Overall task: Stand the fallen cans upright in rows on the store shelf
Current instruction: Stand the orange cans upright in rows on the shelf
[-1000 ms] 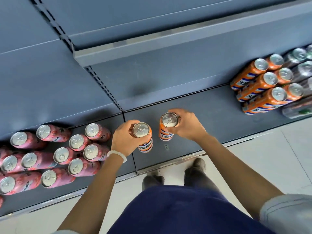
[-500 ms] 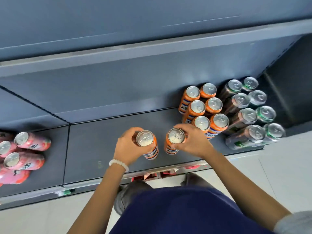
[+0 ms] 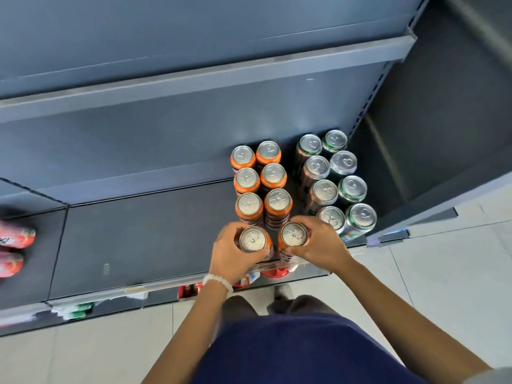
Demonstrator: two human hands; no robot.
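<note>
Two rows of upright orange cans (image 3: 249, 180) stand on the dark shelf (image 3: 138, 239), running from back to front. My left hand (image 3: 231, 254) grips an upright orange can (image 3: 252, 239) at the front of the left row. My right hand (image 3: 322, 245) grips another upright orange can (image 3: 293, 234) at the front of the right row. Both held cans sit near the shelf's front edge, just behind the price rail. Whether their bases touch the shelf is hidden by my hands.
Two rows of upright green and dark cans (image 3: 352, 188) stand right of the orange ones, close to my right hand. Pink cans (image 3: 16, 236) show at the far left. An upper shelf lip (image 3: 194, 81) overhangs the back. A side panel (image 3: 415, 167) closes the right end.
Both hands carried their orange cans rightward along the shelf, from the open middle to the front of the two orange rows. The view followed, so the pink cans slid to the left edge.
</note>
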